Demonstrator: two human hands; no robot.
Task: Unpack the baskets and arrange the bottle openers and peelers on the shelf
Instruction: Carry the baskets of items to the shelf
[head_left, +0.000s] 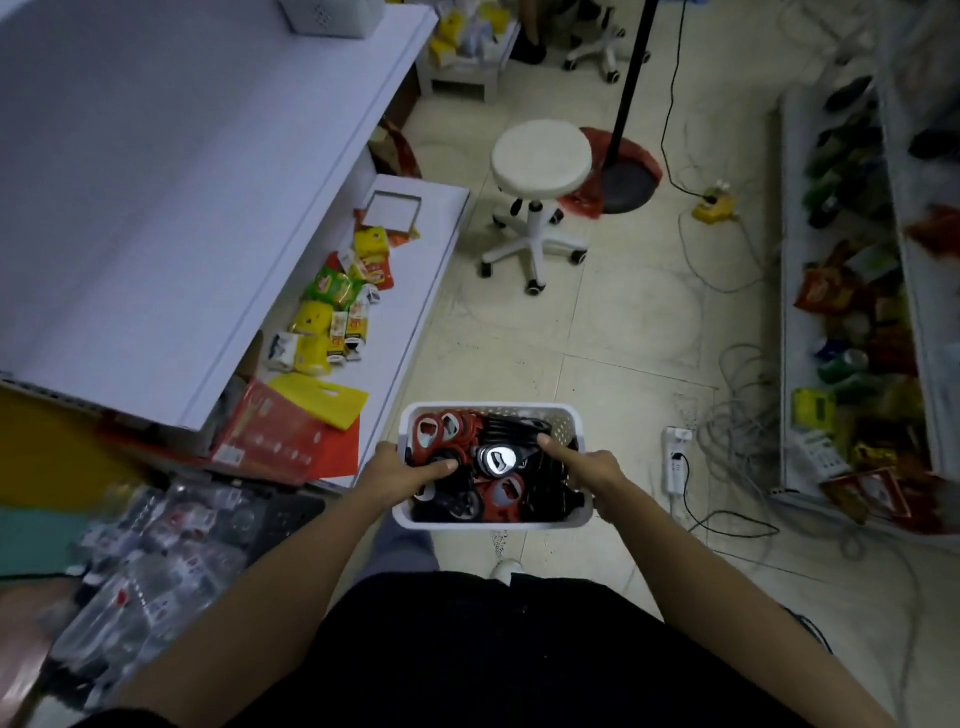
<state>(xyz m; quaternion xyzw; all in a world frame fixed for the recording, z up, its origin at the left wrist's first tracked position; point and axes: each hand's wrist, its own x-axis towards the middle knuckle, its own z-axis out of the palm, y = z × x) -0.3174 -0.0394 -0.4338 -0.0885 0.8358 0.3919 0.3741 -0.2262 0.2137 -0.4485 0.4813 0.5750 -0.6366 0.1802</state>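
Note:
A white perforated basket (563, 418) hangs in front of me above the floor, filled with several red and black bottle openers (498, 460) and black peelers (519, 426). My left hand (402, 475) grips the basket's left rim, thumb lying inside over the openers. My right hand (592, 470) grips the right rim, its thumb pointing in toward the middle. The white shelf (182, 182) slopes away at my upper left, its top board bare.
A lower shelf board (415, 291) holds yellow and green packets, a yellow bag and red packaging. Water bottle packs lie at the lower left. A white wheeled stool (540, 156), a black lamp stand, cables and power strips occupy the floor. A snack rack (857, 364) stands right.

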